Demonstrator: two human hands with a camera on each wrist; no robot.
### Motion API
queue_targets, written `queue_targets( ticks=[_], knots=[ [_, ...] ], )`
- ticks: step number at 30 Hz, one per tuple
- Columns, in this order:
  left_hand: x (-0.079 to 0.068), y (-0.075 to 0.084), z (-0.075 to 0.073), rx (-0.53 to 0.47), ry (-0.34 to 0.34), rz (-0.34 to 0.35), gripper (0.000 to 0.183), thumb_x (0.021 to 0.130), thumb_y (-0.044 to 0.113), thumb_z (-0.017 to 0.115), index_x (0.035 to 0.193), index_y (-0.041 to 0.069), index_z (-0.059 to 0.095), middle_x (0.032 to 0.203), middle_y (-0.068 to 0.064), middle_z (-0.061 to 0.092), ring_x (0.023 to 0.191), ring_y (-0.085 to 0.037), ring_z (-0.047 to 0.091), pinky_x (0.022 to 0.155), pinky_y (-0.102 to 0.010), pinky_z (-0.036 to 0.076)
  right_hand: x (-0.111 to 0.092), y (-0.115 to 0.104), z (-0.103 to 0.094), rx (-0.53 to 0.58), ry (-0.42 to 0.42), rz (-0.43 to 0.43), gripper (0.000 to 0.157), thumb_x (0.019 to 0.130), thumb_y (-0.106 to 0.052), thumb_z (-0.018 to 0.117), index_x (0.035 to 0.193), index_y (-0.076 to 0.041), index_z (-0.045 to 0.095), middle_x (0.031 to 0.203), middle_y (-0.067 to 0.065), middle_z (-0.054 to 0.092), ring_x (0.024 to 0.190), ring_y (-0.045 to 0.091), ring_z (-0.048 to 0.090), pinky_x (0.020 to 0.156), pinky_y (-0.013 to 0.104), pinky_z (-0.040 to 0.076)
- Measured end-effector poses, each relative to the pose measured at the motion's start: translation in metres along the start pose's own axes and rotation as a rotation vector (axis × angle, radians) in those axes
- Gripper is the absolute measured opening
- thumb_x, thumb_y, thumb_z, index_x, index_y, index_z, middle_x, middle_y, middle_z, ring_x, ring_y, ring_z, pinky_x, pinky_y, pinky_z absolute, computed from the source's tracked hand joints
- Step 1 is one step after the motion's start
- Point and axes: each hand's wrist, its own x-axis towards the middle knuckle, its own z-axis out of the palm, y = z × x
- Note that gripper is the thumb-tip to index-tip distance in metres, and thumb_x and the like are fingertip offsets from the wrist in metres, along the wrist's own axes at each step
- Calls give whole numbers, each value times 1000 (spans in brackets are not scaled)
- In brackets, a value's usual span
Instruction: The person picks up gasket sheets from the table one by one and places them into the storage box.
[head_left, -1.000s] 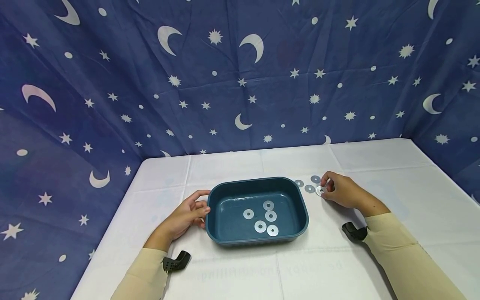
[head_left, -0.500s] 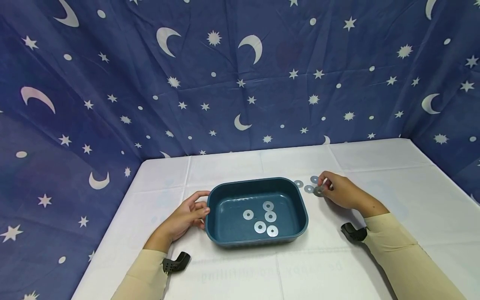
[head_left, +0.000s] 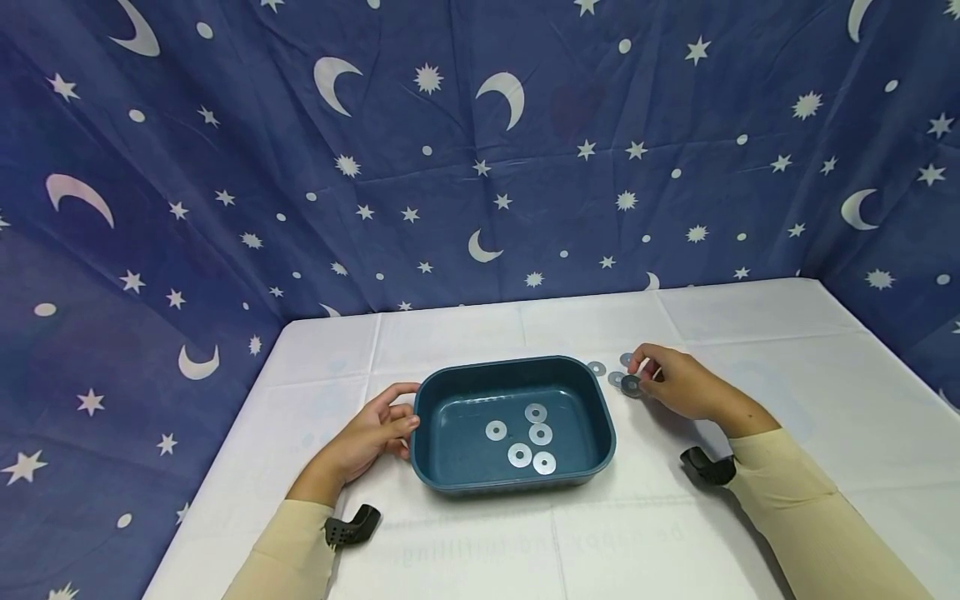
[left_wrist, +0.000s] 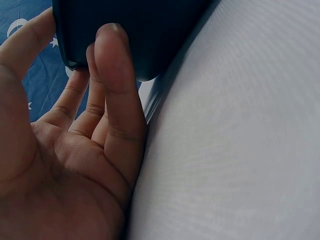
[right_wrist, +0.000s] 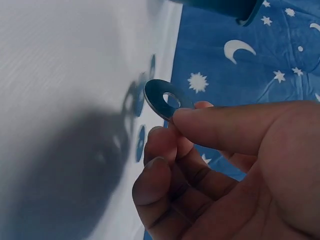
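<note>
The thumb and index finger of my right hand pinch a flat metal washer by its edge, tilted, to the right of the blue container. Close beyond it on the cloth are more washers, one partly hidden by the held washer and another by the fingers. My left hand holds the container's left end, thumb at the rim and fingers against the outer wall; the left wrist view shows them against the dark blue side. Inside the container several silver washers lie flat, apart or nearly touching.
A white cloth covers the table, with faint creases and mirrored lettering near the front. Behind and at both sides hangs a dark blue curtain with moons and stars. Each wrist wears a black camera mount.
My right hand has shifted slightly left and tilted the pinched washer, which has turned from bright to dark and now overlaps a neighbouring washer in view. The left hand and container stay put.
</note>
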Motion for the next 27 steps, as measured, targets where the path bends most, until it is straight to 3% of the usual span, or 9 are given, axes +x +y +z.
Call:
queue_targets(
  ticks=[8,18,27],
  knots=[
    [1,2,1,3,1,0,58,98,13,62,148,7,33,89,7,62,65,-8,62,59,-23,57,-6,-15,-4,-1,39,-99,19,94,4,53,108,-5,62,83,4,54,71,15,48,61,23,41],
    [3,3,1,6,3,1,58,98,14,63,148,7,33,82,7,56,64,-8,62,59,-23,57,-11,-31,-9,-46,96,-136,20,92,5,57,107,-4,68,83,2,56,77,15,50,64,23,41],
    [1,1,0,8,0,2,57,99,12,61,148,6,31,86,7,59,68,-7,61,60,-24,57,-19,-53,-16,-4,133,-120,20,94,2,55,106,-7,68,85,3,57,79,18,56,63,25,46]
  ],
)
